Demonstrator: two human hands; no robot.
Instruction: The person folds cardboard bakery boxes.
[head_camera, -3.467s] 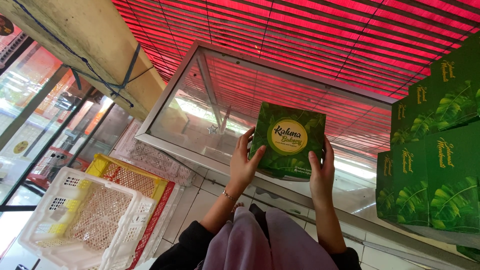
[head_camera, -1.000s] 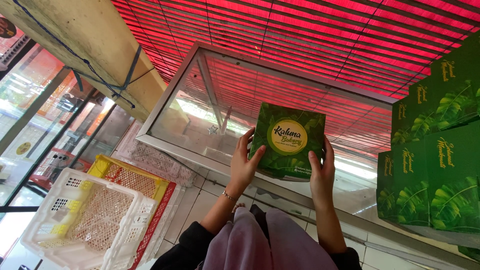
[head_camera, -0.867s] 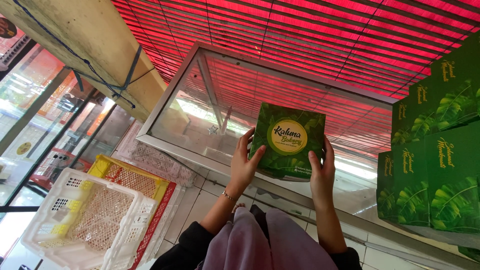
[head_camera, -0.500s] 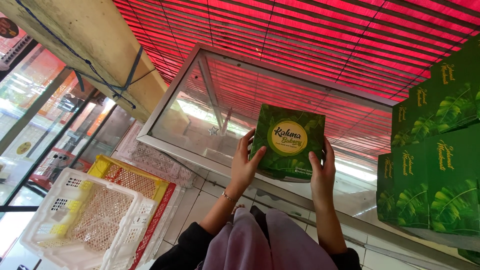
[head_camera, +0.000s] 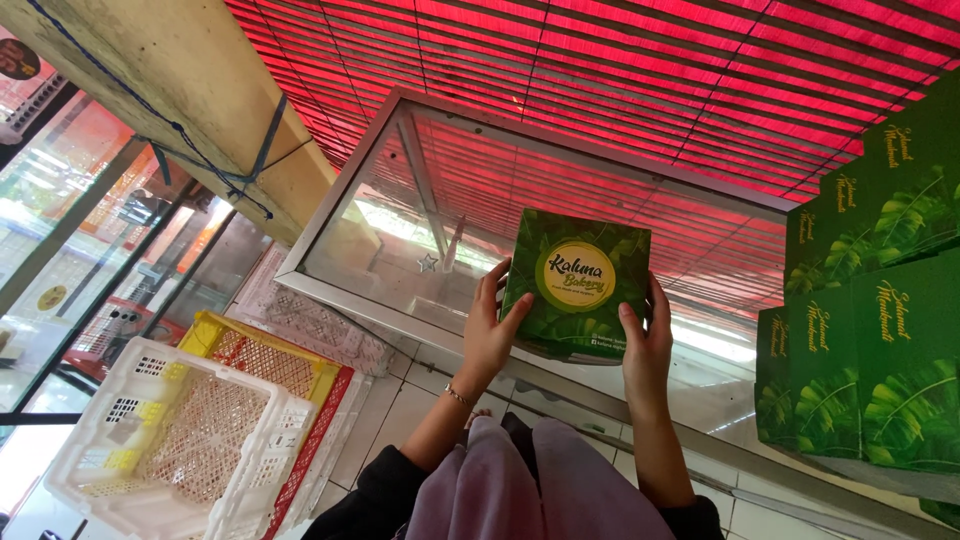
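A green square box (head_camera: 576, 283) with a leaf print and a round yellow-ringed label rests on the glass top of a display case (head_camera: 340, 255). My left hand (head_camera: 487, 325) grips its left side, thumb on the top face. My right hand (head_camera: 645, 340) grips its right side, thumb also on top. Both forearms come up from the bottom of the view, over a lilac cloth (head_camera: 520, 490).
A stack of several matching green boxes (head_camera: 865, 300) stands at the right on the case. White (head_camera: 150, 440), yellow and red plastic crates (head_camera: 300, 380) lie on the tiled floor at left. A beige pillar (head_camera: 170, 90) with blue cord rises at upper left. Red slatted blinds reflect in the glass.
Nothing has visibly changed apart from a slight shift of the camera; both hands keep the same hold on the green box.
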